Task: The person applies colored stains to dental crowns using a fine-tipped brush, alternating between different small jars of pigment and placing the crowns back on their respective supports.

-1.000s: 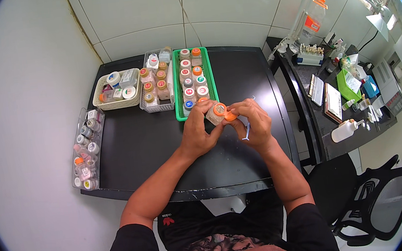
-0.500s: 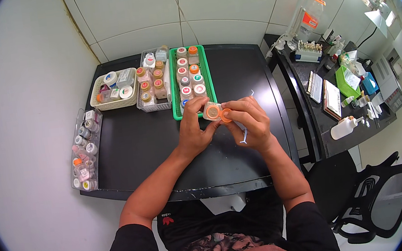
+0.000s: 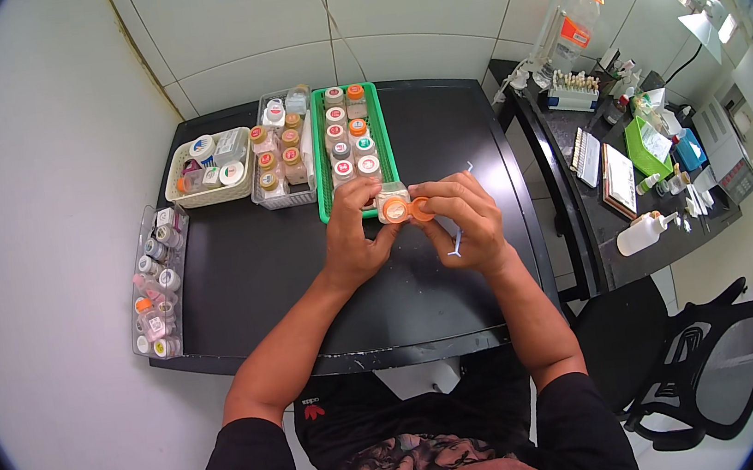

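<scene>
My left hand (image 3: 355,247) grips a small clear jar (image 3: 391,192) with pale contents and an orange rim, tilted so its round top faces me. My right hand (image 3: 473,229) pinches an orange cap (image 3: 420,210) at the jar's right side; I cannot tell if the cap is attached. The same hand also holds a thin light-blue plastic tool (image 3: 457,242), forked at both ends. Just beyond the jar lies a green basket (image 3: 381,123) with several lidded jars in two rows.
A clear basket (image 3: 287,201) of jars, a cream basket (image 3: 205,196) of containers and a clear tray (image 3: 155,274) of small pots line the left. On the dark side desk (image 3: 604,274) at right stand a lamp, white bottle (image 3: 641,235) and notebooks. An office chair (image 3: 726,371) sits below it.
The jar has turned in my fingers, and more of its pale contents and body shows beyond the rim. The cap stays pinched at its right. The whole view has shifted slightly.
</scene>
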